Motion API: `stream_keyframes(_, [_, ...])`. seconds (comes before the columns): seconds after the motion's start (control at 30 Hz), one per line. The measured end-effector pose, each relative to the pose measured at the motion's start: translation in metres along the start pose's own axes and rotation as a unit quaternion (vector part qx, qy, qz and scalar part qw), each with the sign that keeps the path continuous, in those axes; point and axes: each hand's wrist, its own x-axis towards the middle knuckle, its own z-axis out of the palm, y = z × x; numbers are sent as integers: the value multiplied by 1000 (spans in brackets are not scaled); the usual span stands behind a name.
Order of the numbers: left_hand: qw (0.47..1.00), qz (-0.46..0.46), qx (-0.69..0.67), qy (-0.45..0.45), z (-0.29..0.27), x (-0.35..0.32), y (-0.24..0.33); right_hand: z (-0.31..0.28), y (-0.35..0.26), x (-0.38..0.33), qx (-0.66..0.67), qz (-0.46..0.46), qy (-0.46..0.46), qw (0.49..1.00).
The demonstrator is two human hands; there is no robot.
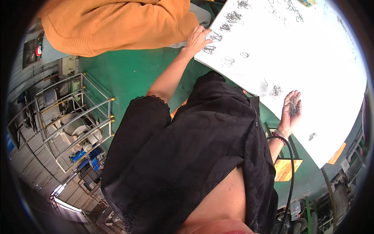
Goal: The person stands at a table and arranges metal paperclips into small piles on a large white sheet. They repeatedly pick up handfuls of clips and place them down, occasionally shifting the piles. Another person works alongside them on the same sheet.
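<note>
At the top edge of the white bench (311, 78) a small round container (308, 2) shows only in part, and I cannot tell what is in it. Many small bunches of thin dark wire pieces lie spread over the bench top.

The right hand (291, 111) is open with the palm up, fingers a little curled, and a small heap of wire pieces (292, 105) rests in the palm. This hand is above the near edge of the bench. One bunch on the bench (276, 91) lies just beside its fingertips, and a smaller bunch (312, 136) lies near the wrist side. A red bracelet (279, 137) is on the right wrist, and a black cable (290, 179) hangs in a curve below it.

The left hand (197, 39) is stretched out to the far corner of the bench, fingers spread and lying flat on the edge. It holds nothing that I can see. The wire bunches (213, 37) nearest to it lie just beside its fingertips, and one more (209, 49) is near the thumb side.

Another person in an orange sweater (117, 23) is close to the left hand. A wooden stool (286, 168) stands under the bench on the green floor (128, 74)
</note>
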Motion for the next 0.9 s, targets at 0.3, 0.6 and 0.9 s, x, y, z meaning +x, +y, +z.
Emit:
stream_keyframes(0.3, [997,33,-19,-66,16,14,-13,12,29,4,-30,1,4,1000])
stream_keyframes(0.6, [956,256,118,-76,24,32,-28,12,66,13,-68,46,21,996])
stream_keyframes(0.9, [927,339,83,-139,21,55,-37,4,134,76,-122,166,27,978])
